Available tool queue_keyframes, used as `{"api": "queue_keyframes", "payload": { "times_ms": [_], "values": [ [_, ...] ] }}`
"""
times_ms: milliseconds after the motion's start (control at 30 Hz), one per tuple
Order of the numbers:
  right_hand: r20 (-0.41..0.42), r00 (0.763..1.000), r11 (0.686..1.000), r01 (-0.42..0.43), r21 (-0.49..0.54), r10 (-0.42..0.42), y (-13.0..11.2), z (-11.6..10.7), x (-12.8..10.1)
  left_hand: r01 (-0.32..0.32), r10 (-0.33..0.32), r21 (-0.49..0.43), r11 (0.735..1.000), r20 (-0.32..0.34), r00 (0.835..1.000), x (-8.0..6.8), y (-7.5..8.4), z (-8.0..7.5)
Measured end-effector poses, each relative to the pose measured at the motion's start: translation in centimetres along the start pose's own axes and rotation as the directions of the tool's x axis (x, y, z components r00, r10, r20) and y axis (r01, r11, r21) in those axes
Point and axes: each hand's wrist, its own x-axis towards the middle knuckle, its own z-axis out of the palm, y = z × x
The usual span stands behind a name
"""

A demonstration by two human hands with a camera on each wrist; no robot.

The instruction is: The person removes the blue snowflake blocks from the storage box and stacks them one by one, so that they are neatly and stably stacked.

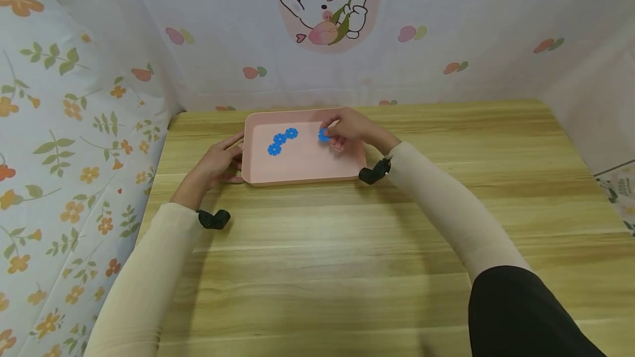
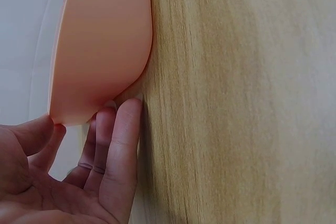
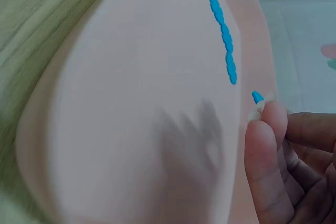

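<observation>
In the head view a shallow pink tray [image 1: 302,172] lies on the table. Three blue snowflake building discs [image 1: 280,139] form a short slanting row in its left half, seen edge-on as one strip in the right wrist view. My right hand [image 1: 344,128] is over the tray's right part, pinching another blue snowflake disc [image 3: 256,97] between thumb and fingertips; only a small tip of it shows in the right wrist view. At the tray's left end my left hand [image 1: 218,161] touches the outer wall. Its fairly straight fingers [image 2: 123,140] lie along the wall near the table.
The wood-grain table [image 1: 307,258] reaches toward the body and to the right. A patterned white curtain [image 1: 213,32] hangs behind the tray, and a floral one [image 1: 74,142] covers the left side. A black wrist camera [image 1: 214,219] sits at the left sleeve.
</observation>
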Motion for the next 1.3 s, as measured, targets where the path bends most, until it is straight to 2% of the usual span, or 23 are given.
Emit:
{"api": "queue_keyframes", "payload": {
  "times_ms": [133,300,400,600,800,1033,1300],
  "values": [
    [-0.021,1.0,0.998,0.009,0.057,-0.007,0.5,-0.7,-0.8,0.0,0.0,0.002,1.0,-0.004,1.0,0.0,0.0,0.0],
    [-0.093,0.996,0.986,0.027,0.164,-0.012,1.1,-1.6,-1.9,0.002,-0.002,-0.002,1.0,-0.004,1.0,0.1,-0.1,0.1],
    [-0.142,0.99,0.983,0.038,0.181,-0.012,1.5,-2.3,-2.6,0.004,-0.004,-0.004,1.0,-0.003,1.0,0.1,-0.1,0.2],
    [-0.239,0.971,0.979,0.063,0.192,-0.016,3.0,-4.0,-3.7,0.001,-0.001,-0.006,1.0,0.004,1.0,0.1,0.0,0.3],
    [-0.303,0.953,0.961,0.104,0.256,-0.022,4.6,-4.7,-4.7,0.002,-0.002,-0.012,1.0,0.007,1.0,0.0,0.0,0.2],
    [-0.391,0.92,0.927,0.12,0.357,0.031,6.8,-5.2,-5.4,0.009,-0.009,-0.006,1.0,0.005,1.0,0.1,0.1,0.2],
    [-0.433,0.898,0.917,0.107,0.384,0.076,8.6,-5.6,-6.3,0.008,-0.008,0.0,1.0,0.003,1.0,0.0,0.1,0.2]
  ]
}}
